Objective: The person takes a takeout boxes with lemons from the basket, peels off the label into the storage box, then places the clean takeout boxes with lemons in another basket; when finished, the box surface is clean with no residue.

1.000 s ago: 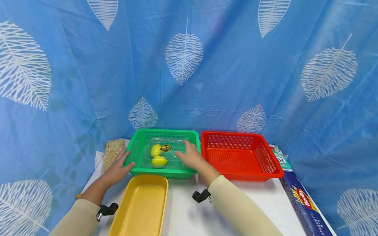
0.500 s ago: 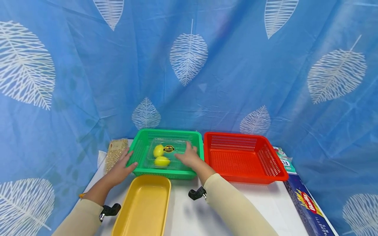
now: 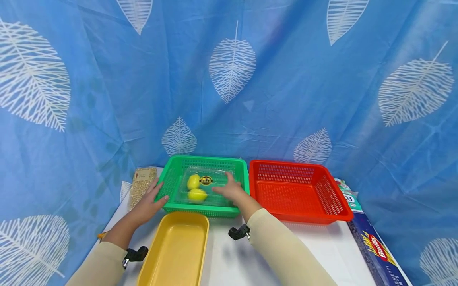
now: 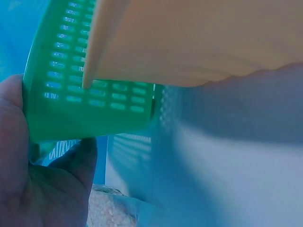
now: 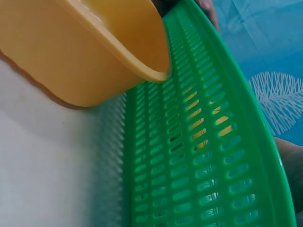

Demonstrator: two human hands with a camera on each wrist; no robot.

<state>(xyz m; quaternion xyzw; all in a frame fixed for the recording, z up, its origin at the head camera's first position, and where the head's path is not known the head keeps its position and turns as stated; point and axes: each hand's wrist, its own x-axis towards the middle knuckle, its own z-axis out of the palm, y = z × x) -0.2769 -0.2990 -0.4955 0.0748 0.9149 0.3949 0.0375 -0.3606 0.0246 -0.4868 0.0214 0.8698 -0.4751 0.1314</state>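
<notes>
Two lemons (image 3: pixel 197 194) lie in a clear plastic box (image 3: pixel 215 200) with a black and gold label. That box sits inside the green basket (image 3: pixel 207 208). My right hand (image 3: pixel 233 191) reaches over the basket's front right, thumb and fingers spread at the right part of the box; the right wrist view has the basket wall (image 5: pixel 184 156) covering most of it. At the basket's left rim rests my left hand (image 3: pixel 146 207), fingers extended along the side and thumb at the front left corner. The left wrist view has this hand (image 4: pixel 33 189) beside the rim.
A yellow tray (image 3: pixel 175 250) stands in front of the green basket. To the right is a red basket (image 3: pixel 290 194), with a blue Barilla spaghetti box (image 3: pixel 375 248) and a green package (image 3: pixel 350 196) beyond. A bag of pale grains (image 3: pixel 141 184) lies left. A blue curtain hangs behind.
The head view has turned slightly left, so everything appears shifted right. Both hands stay at the green basket; the right thumb and fingers have moved only a little over the box.
</notes>
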